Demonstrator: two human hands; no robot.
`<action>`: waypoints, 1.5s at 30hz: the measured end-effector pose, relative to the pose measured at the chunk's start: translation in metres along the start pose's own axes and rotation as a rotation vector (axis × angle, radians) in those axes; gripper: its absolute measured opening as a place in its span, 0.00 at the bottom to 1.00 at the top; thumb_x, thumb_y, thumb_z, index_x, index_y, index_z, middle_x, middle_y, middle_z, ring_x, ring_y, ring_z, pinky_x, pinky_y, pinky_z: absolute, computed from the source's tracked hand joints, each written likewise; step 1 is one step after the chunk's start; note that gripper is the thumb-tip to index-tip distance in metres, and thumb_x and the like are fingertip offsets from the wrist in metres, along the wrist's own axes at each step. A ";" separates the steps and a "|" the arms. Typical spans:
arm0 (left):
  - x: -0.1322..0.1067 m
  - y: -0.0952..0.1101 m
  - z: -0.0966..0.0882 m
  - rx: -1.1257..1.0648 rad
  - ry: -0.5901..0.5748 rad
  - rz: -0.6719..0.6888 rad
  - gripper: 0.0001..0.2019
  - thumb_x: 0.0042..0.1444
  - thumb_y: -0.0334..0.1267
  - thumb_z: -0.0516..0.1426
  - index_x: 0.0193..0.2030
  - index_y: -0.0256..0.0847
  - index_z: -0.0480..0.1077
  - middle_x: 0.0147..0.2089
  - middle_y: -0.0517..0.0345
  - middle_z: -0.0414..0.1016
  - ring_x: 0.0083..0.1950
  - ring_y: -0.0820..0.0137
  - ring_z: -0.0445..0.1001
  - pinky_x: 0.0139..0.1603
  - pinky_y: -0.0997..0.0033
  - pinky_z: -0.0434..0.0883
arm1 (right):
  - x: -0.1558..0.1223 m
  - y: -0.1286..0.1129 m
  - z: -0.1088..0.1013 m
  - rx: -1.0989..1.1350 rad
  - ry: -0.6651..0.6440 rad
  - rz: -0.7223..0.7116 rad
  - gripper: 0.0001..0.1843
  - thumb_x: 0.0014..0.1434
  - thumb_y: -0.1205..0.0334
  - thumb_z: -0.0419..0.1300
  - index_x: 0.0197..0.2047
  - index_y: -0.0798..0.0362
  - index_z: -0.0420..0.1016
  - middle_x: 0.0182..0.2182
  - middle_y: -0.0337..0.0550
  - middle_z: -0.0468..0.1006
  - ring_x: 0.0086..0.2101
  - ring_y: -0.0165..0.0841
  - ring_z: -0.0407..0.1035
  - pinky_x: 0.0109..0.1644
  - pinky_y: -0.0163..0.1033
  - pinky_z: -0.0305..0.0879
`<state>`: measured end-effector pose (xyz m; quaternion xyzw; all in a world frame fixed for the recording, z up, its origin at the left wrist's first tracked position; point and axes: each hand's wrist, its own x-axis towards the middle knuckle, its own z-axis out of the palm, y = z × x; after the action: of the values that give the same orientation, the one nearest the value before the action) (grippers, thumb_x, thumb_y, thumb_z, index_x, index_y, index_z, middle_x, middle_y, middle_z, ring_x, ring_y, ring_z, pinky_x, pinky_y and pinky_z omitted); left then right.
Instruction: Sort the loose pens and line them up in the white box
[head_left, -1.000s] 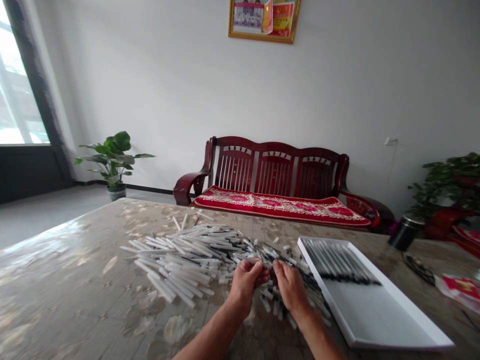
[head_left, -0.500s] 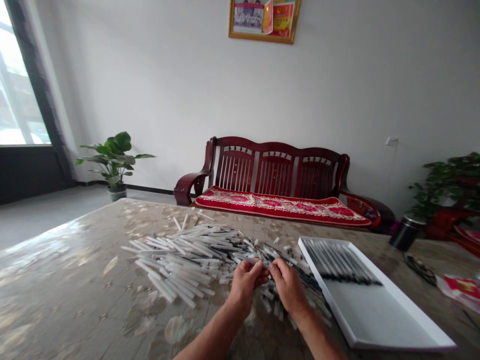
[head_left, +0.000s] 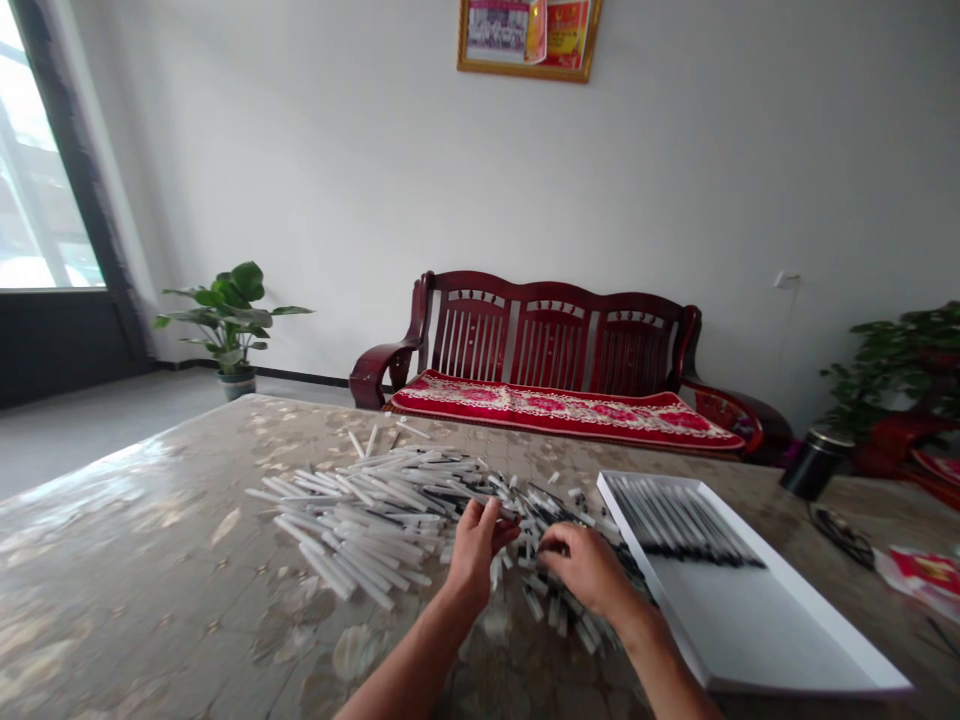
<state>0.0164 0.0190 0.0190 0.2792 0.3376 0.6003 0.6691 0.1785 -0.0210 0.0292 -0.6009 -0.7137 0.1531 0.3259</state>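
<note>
My left hand (head_left: 474,548) is closed in a pinch on a slim pen (head_left: 478,494), most of it hidden by the fingers and hard to tell from the pile behind. To its right, my right hand (head_left: 585,562) has curled fingers at the edge of the loose black and clear pen parts (head_left: 559,600); whatever its fingertips hold is too small to make out. White pen barrels (head_left: 360,530) lie in a large heap left of my hands. Beside my right forearm, a white shallow tray (head_left: 780,620) holds a row of assembled-looking pens (head_left: 682,515) with dark ends.
The patterned tabletop (head_left: 172,580) extends around the heap. At the right stand a black cylindrical container (head_left: 814,465), a dark cable (head_left: 840,535) and a red-and-white packet (head_left: 926,575). A wooden bench (head_left: 555,340) is beyond the table, a potted plant (head_left: 236,320) to the left.
My hands, close together half a second ago, have come apart. The left has shifted slightly left, and the right has moved right and down toward the loose parts.
</note>
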 end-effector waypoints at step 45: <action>-0.001 0.025 -0.016 1.562 -0.277 0.720 0.09 0.62 0.40 0.56 0.43 0.51 0.79 0.37 0.56 0.77 0.43 0.62 0.72 0.44 0.66 0.66 | 0.006 0.018 -0.007 -0.078 0.348 -0.242 0.08 0.58 0.71 0.56 0.37 0.49 0.73 0.33 0.41 0.79 0.35 0.34 0.75 0.40 0.35 0.69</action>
<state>-0.0113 0.0206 0.0288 0.8187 0.4595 0.3324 0.0906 0.1968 -0.0122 0.0250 -0.5404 -0.7190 -0.0208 0.4366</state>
